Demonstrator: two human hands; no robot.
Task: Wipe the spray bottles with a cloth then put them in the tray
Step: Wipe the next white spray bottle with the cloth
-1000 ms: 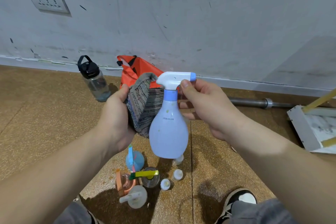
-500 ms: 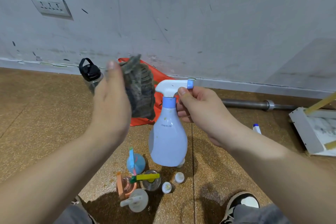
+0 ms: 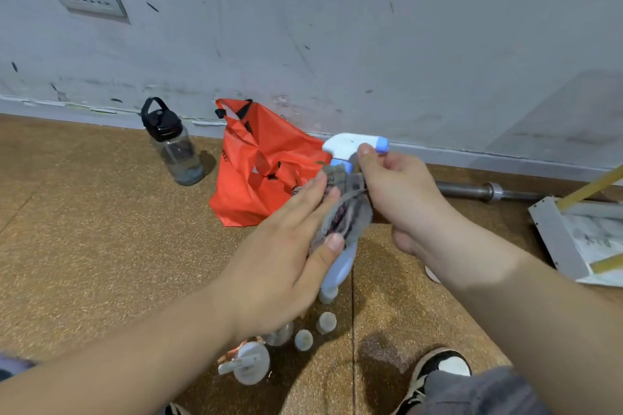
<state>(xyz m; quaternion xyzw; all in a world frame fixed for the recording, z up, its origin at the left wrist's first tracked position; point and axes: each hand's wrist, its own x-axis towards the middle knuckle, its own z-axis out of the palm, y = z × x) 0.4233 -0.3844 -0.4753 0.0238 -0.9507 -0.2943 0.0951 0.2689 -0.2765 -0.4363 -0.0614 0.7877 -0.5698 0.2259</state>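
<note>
A pale blue spray bottle (image 3: 338,268) with a white trigger head hangs in the air above the floor. My right hand (image 3: 401,192) pinches it at the neck, just under the trigger. A grey striped cloth (image 3: 347,212) is wrapped round the bottle's upper body. My left hand (image 3: 296,246) grips that cloth, thumb in front and fingers behind it, so most of the bottle is hidden. Several more small spray bottles (image 3: 305,339) stand on the floor below my hands. A white tray (image 3: 553,232) lies at the right edge.
An orange plastic bag (image 3: 259,172) sits against the wall behind my hands. A dark water bottle (image 3: 173,145) stands left of it. A metal bar (image 3: 485,190) lies along the skirting at the right. My shoe (image 3: 441,369) is at the bottom.
My left hand has come down from beside the bottle and wrapped the cloth round its upper body. The bottle has tilted slightly and stays held at the neck by my right hand.
</note>
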